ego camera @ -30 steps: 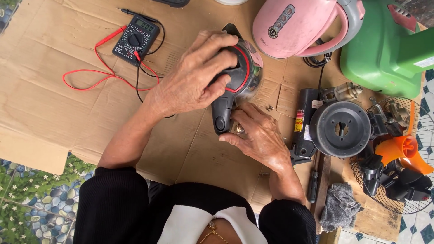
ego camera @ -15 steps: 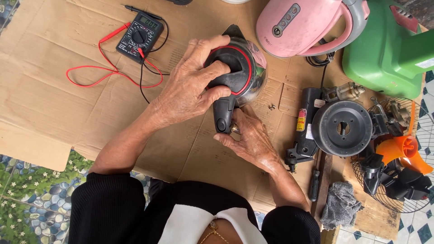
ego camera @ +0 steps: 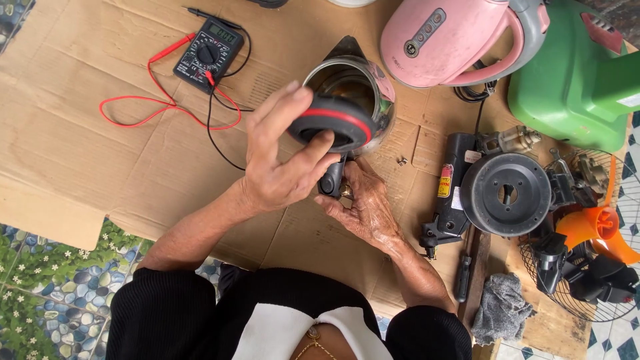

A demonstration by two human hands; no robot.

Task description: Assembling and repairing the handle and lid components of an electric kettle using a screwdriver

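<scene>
Steel shines inside the open kettle (ego camera: 357, 93), which stands on the cardboard surface (ego camera: 80, 160) in front of me. My left hand (ego camera: 280, 173) holds the black lid with the red ring (ego camera: 330, 123) just above the kettle mouth; the thumb is under the lid and the other fingers curl over its top, so they pinch it. My right hand (ego camera: 363, 207) is lower, with the fingers closed around the black kettle handle (ego camera: 332, 179) near its bottom end. To do this step well, I think I must keep the handle firm so the kettle does not tip, and hold the lid level. The multimeter (ego camera: 208, 53) with its red lead lies well apart on the left, and a pink kettle (ego camera: 453, 40) is near.
</scene>
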